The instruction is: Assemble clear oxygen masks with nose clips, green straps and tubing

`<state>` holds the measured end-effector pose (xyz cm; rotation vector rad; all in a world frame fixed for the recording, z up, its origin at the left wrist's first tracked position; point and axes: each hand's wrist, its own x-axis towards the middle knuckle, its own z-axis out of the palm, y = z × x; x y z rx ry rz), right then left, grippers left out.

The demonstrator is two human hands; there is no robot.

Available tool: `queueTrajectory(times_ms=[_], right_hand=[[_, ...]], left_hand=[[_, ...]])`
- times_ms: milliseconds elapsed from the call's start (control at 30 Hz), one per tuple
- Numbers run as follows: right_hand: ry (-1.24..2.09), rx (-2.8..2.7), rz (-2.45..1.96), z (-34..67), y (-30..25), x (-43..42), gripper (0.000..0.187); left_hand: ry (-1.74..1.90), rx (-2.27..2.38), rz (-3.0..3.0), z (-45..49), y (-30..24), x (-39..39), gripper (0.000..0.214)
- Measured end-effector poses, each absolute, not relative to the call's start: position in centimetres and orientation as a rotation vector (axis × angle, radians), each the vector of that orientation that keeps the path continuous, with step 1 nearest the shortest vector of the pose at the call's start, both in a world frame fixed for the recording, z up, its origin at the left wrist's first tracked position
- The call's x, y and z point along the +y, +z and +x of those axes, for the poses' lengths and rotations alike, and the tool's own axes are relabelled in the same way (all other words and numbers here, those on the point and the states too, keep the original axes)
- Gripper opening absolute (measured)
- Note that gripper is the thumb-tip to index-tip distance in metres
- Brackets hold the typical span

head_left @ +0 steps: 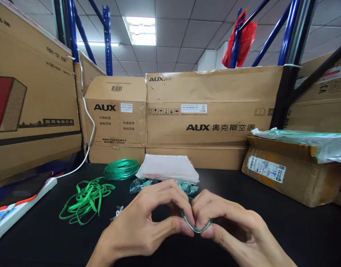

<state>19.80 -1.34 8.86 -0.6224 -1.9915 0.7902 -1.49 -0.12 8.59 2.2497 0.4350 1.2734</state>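
A short curved piece of clear greenish plastic [196, 230], like tubing or a rim, is bent into a U between my fingertips. My left hand [148, 222] pinches its left side between thumb and fingers. On the other side, my right hand [231, 218] grips it the same way, its fingertips close to the left ones. Fingers cover the upper part of the piece. Just behind my hands lie clear green plastic parts [144, 184], partly under a stack of white sheets or pouches [167, 167]. Small white and metal-looking bits [118, 212] rest left of my left hand.
On the black table [48, 230] lie a tangle of green flat straps [87, 200] and a coil of green tubing [121, 170]. A phone [25, 189] is at the left edge. Cardboard boxes [215, 107] wall the back; an open carton [287, 170] stands right.
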Motion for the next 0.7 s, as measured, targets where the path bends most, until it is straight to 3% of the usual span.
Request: queueTrajectory(times_ms=[700], right_hand=[[0.652,-1.994,-0.36,19.8,7.3,-0.1,0.023]], left_hand=[[1.338,0.366,2.139,-0.3,7.3,0.5,0.01]])
